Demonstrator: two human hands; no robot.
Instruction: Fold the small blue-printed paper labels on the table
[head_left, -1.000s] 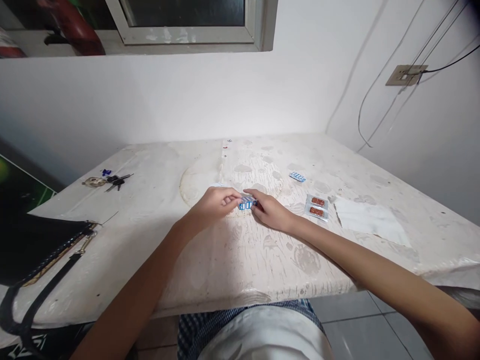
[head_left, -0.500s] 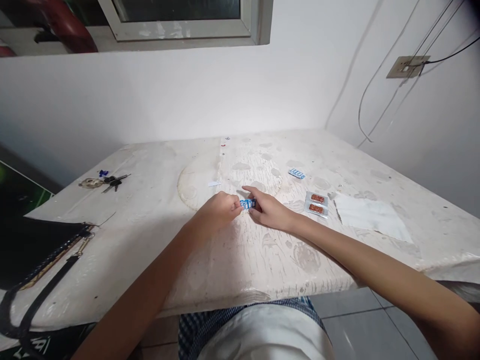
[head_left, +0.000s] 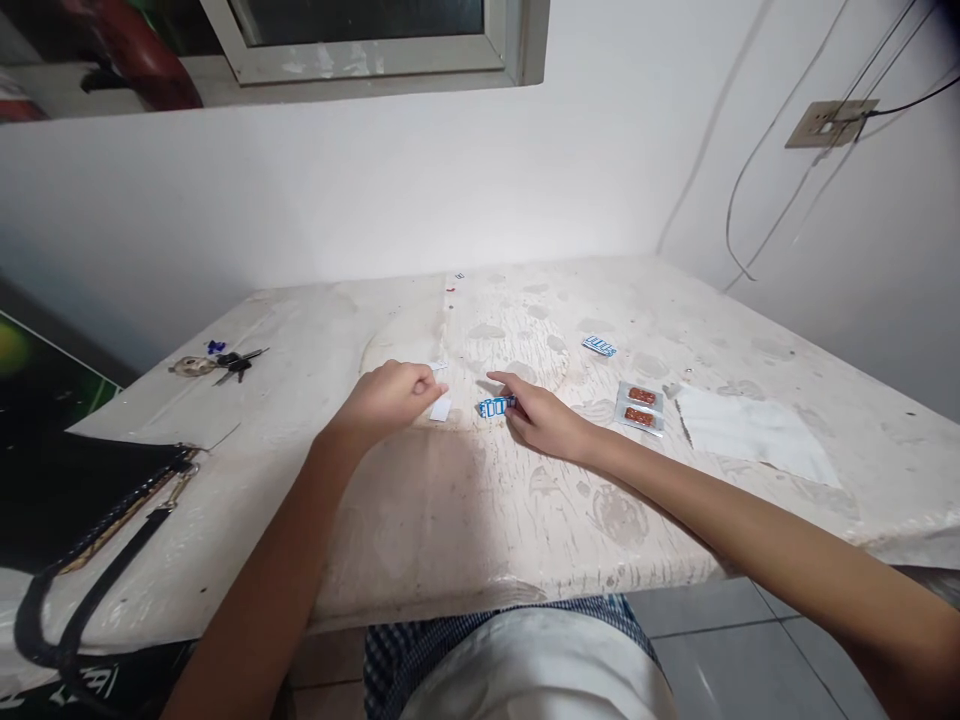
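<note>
1. one view, from the head, looks down on a pale, stained table [head_left: 450, 520] set against a white wall.
2. the left hand [head_left: 390, 398] is low over the table, with its grip closed on a small white scrap [head_left: 441, 406]. the scrap pokes out past the fingers and seems to touch the table.
3. the right hand [head_left: 544, 425] rests on the table just to the right. its grip is pinched, finger and thumb, on the end of a little blue packet [head_left: 496, 406].
4. the blue packet lies near the middle of the table, between the two hands. it sits just beside the white scrap, with a thin gap between them.
5. to do this bit well, i think the right hand should hold the packet flat and not squeeze hard, since it looks thin and easy to bend.
6. the left hand should keep the scrap low and let it go slowly, because a piece that light could flutter off.
7. further right lie a second blue packet [head_left: 598, 346], a pill strip [head_left: 640, 405] with two red-brown pills, and a white sheet [head_left: 750, 435]. the right arm should stay well clear of them.
8. far to the left are some keys [head_left: 217, 362] and a black bag [head_left: 82, 500] with a strap, well apart from the hands.
</note>
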